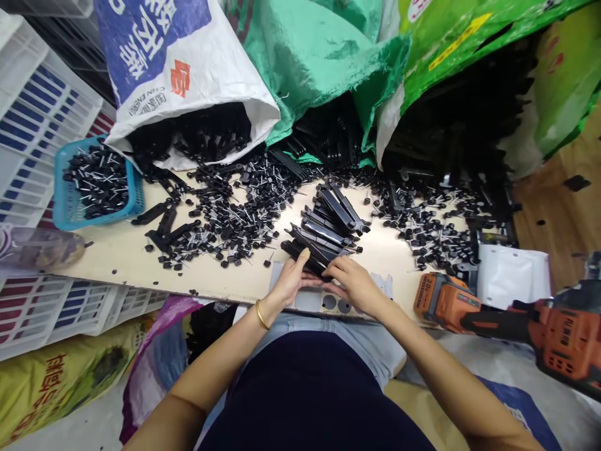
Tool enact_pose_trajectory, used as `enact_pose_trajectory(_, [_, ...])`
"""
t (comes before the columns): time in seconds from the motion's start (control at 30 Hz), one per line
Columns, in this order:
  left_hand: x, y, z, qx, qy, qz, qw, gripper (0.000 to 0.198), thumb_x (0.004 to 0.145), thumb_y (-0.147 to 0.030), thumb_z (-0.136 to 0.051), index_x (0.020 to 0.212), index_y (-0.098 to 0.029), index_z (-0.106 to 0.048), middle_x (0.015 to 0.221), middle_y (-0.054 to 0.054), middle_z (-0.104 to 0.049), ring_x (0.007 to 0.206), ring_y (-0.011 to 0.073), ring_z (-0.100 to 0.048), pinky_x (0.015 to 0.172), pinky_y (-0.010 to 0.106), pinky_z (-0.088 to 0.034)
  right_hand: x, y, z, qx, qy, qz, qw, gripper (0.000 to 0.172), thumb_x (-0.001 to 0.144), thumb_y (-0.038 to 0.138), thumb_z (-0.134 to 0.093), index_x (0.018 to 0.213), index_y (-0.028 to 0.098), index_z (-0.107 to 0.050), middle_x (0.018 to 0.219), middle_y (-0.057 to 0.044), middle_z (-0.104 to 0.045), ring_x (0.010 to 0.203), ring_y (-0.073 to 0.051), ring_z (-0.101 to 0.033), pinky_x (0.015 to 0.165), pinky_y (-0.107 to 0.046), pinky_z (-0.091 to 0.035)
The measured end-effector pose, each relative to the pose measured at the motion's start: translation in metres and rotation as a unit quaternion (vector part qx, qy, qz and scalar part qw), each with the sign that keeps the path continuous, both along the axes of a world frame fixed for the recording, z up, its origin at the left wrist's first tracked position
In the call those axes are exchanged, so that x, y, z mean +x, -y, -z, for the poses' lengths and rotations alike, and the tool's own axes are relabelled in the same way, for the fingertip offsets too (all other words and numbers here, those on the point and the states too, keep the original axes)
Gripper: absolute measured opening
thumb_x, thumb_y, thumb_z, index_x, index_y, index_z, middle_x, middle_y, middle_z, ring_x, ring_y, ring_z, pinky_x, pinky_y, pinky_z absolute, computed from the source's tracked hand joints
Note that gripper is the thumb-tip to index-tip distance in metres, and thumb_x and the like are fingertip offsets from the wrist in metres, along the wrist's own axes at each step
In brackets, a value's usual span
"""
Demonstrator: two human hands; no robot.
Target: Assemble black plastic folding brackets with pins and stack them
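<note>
My left hand (292,279), with a gold bangle at the wrist, is closed around the left end of a long black plastic part (303,255) near the table's front edge. My right hand (350,280) has its fingers closed on the right end of the same part. Just beyond both hands lies a pile of similar long black plastic strips (331,216), stacked roughly side by side. Small black pieces with metal pins (248,216) are scattered to the left of the pile, and more pinned pieces (441,232) lie to the right.
A blue basket (141,194) of pinned pieces stands at the left. Open sacks, one white (220,69), one teal (310,62) and one green (422,50), line the back with black parts inside. An orange cordless power tool (558,338) sits at the right edge.
</note>
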State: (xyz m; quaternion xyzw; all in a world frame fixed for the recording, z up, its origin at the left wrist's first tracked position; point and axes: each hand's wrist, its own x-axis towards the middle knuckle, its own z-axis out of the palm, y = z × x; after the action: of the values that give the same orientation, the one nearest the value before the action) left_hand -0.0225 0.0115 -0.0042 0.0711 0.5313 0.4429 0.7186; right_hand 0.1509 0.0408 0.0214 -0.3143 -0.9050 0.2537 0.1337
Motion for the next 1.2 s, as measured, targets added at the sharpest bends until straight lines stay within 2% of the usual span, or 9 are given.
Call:
enact_pose_trajectory(0.13, [0.008, 0.004, -0.007, -0.003, 0.057, -0.057, 0.997, 0.025, 0.085, -0.037, -0.056, 0.089, -0.013, -0.063, 0.080, 0.008, -0.070, 0.068, 0.0162, -0.066, 0.078, 0.035, -0.055, -0.004, 0.015, 0.014, 0.095, -0.039, 0.137, 0.985, 0.019, 0.090, 0.026, -0.050, 0.099, 0.021, -0.066, 0.084, -0.008, -0.065, 0.076, -0.020, -0.056, 0.065, -0.034, -0.044])
enact_pose_trajectory(0.23, [0.017, 0.011, -0.009, -0.015, 0.113, -0.134, 0.984, 0.020, 0.088, -0.029, -0.050, 0.088, -0.014, -0.062, 0.085, 0.006, -0.070, 0.077, 0.0145, -0.067, 0.086, 0.033, -0.054, -0.009, 0.021, 0.018, 0.123, -0.098, 0.239, 0.958, 0.015, 0.088, 0.023, -0.055, 0.098, 0.023, -0.066, 0.083, -0.006, -0.067, 0.078, -0.020, -0.058, 0.070, -0.035, -0.044])
enact_pose_trajectory(0.3, [0.022, 0.018, -0.009, -0.016, 0.127, -0.174, 0.977, 0.017, 0.088, -0.026, -0.048, 0.088, -0.015, -0.061, 0.086, 0.005, -0.070, 0.081, 0.0134, -0.067, 0.088, 0.031, -0.053, -0.013, 0.027, 0.020, 0.130, -0.121, 0.275, 0.945, 0.011, 0.086, 0.024, -0.059, 0.094, 0.022, -0.066, 0.081, -0.005, -0.067, 0.079, -0.020, -0.057, 0.071, -0.035, -0.044])
enact_pose_trajectory(0.43, [0.023, 0.028, -0.005, -0.019, 0.125, -0.164, 0.978, 0.014, 0.086, -0.026, -0.053, 0.090, -0.016, -0.060, 0.093, 0.005, -0.069, 0.086, 0.0135, -0.066, 0.089, 0.030, -0.052, -0.014, 0.037, 0.023, 0.127, -0.116, 0.285, 0.943, 0.005, 0.084, 0.025, -0.062, 0.086, 0.022, -0.065, 0.077, -0.005, -0.066, 0.077, -0.020, -0.057, 0.070, -0.036, -0.042])
enact_pose_trajectory(0.7, [0.021, 0.024, -0.003, -0.028, 0.101, -0.136, 0.985, 0.019, 0.079, -0.030, -0.062, 0.090, -0.014, -0.061, 0.083, 0.005, -0.070, 0.074, 0.0147, -0.067, 0.084, 0.033, -0.053, -0.002, 0.033, 0.015, 0.117, -0.085, 0.219, 0.965, 0.011, 0.087, 0.022, -0.057, 0.092, 0.025, -0.066, 0.077, -0.002, -0.068, 0.075, -0.018, -0.060, 0.072, -0.036, -0.040])
enact_pose_trajectory(0.8, [0.024, 0.023, -0.006, -0.021, 0.106, -0.148, 0.983, 0.016, 0.081, -0.028, -0.060, 0.089, -0.014, -0.061, 0.084, 0.005, -0.070, 0.075, 0.0145, -0.067, 0.084, 0.033, -0.053, -0.007, 0.031, 0.014, 0.120, -0.079, 0.240, 0.960, 0.007, 0.085, 0.027, -0.060, 0.082, 0.024, -0.065, 0.074, -0.003, -0.066, 0.074, -0.019, -0.059, 0.071, -0.037, -0.040])
enact_pose_trajectory(1.0, [0.016, 0.024, -0.005, -0.028, 0.089, -0.137, 0.986, 0.016, 0.080, -0.028, -0.060, 0.087, -0.014, -0.062, 0.082, 0.005, -0.070, 0.073, 0.0150, -0.067, 0.079, 0.031, -0.054, -0.002, 0.015, 0.014, 0.060, -0.126, 0.311, 0.940, 0.018, 0.089, 0.030, -0.054, 0.073, 0.022, -0.060, 0.071, -0.003, -0.064, 0.071, -0.018, -0.057, 0.070, -0.034, -0.042])
enact_pose_trajectory(1.1, [0.012, 0.024, 0.000, -0.033, 0.071, -0.117, 0.990, 0.019, 0.080, -0.031, -0.061, 0.086, -0.013, -0.063, 0.079, 0.005, -0.070, 0.070, 0.0148, -0.066, 0.074, 0.029, -0.055, 0.006, -0.008, 0.025, 0.072, -0.085, 0.370, 0.922, 0.015, 0.087, 0.033, -0.055, 0.082, 0.021, -0.062, 0.080, -0.005, -0.064, 0.076, -0.021, -0.055, 0.072, -0.035, -0.042])
enact_pose_trajectory(1.2, [0.012, 0.023, 0.004, -0.024, 0.057, -0.109, 0.992, 0.021, 0.078, -0.032, -0.062, 0.084, -0.013, -0.063, 0.077, 0.005, -0.070, 0.070, 0.0149, -0.065, 0.069, 0.028, -0.054, 0.007, -0.028, 0.042, 0.082, -0.016, 0.370, 0.925, 0.018, 0.085, 0.036, -0.058, 0.086, 0.019, -0.065, 0.083, -0.007, -0.063, 0.081, -0.023, -0.054, 0.073, -0.037, -0.040])
